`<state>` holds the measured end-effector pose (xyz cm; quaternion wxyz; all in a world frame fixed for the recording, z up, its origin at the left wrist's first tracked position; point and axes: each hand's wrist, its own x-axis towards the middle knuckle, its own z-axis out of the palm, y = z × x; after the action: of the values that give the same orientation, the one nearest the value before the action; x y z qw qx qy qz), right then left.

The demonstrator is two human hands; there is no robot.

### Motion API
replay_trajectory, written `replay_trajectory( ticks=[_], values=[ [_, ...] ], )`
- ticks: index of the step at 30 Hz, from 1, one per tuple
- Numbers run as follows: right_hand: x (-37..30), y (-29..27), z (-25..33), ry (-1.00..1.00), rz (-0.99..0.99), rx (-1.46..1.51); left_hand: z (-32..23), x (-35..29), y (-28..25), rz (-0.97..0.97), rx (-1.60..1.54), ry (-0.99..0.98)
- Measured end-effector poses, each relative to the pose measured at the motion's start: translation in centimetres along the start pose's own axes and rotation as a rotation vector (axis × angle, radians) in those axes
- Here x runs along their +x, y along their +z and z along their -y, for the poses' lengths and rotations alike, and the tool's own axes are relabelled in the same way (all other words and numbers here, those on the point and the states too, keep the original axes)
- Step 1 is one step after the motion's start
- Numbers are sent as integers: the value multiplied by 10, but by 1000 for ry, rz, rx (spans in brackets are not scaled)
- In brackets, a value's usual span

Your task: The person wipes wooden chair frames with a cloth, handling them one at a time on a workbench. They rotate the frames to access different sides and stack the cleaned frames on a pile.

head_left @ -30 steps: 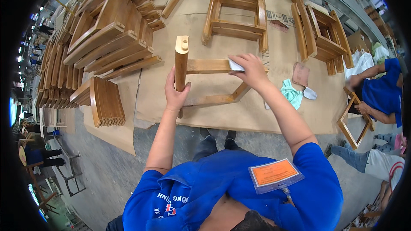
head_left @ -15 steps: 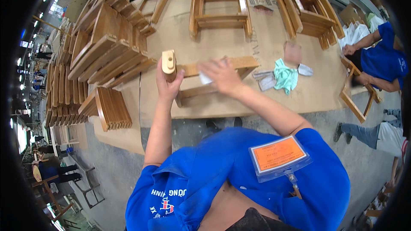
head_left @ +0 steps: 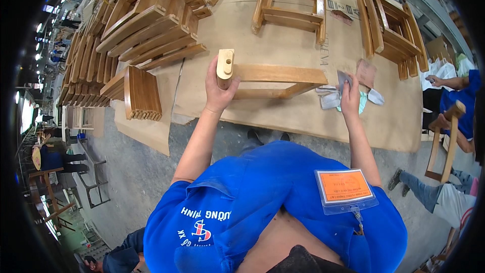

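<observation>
My left hand (head_left: 219, 95) is wrapped round one end of a brown wooden frame (head_left: 283, 74), which stands on the cardboard-covered table. A pale, rounded leg end with a hole shows above that hand. My right hand (head_left: 350, 98) has come off the wood and pinches a small grey sheet of sandpaper (head_left: 343, 78) just past the frame's right end. Under and beside it lie a grey rag (head_left: 329, 100), a mint-green cloth (head_left: 362, 102), partly hidden by the hand, and a pinkish-brown pad (head_left: 366, 73).
Stacked wooden frames (head_left: 151, 25) rise at the left, beside a bundle of boards (head_left: 141, 93). Another frame (head_left: 293, 7) lies at the far middle, with more frames (head_left: 396, 30) at the far right. On the right, a co-worker in blue (head_left: 462, 96) holds a wooden frame (head_left: 443, 146).
My right hand has moved right, from the frame's top rail to beyond its right end, carrying the sandpaper. My left hand keeps its grip. The co-worker's frame has been turned.
</observation>
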<state>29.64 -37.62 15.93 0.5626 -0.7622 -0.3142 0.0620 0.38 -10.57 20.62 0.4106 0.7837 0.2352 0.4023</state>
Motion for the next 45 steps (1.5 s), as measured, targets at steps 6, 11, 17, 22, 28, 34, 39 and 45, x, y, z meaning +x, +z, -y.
replay_trajectory(
  ticks=[6, 11, 17, 22, 28, 34, 39, 45],
  values=[
    [23, 23, 65, 144, 160, 495, 31, -22, -5, 90, 144, -120],
    [47, 10, 94, 255, 181, 772, 0, -1, -4, 14, 354, 24],
    [72, -14, 107, -326, -138, 162, -60, 42, 4, 202, 816, 140],
    [52, 38, 93, -727, 166, -415, -56, 33, 67, 392, 977, 181],
    [36, 54, 61, -717, 385, -520, -49, 39, 55, 510, 948, 87],
    [38, 62, 76, -491, 290, -665, -41, 45, 9, 592, 971, -78],
    [-17, 174, 114, -732, 488, -492, -37, 36, 13, 512, 1021, 22],
    [20, 93, 88, -514, 225, -590, -43, 24, 8, 485, 928, 16]
  ],
)
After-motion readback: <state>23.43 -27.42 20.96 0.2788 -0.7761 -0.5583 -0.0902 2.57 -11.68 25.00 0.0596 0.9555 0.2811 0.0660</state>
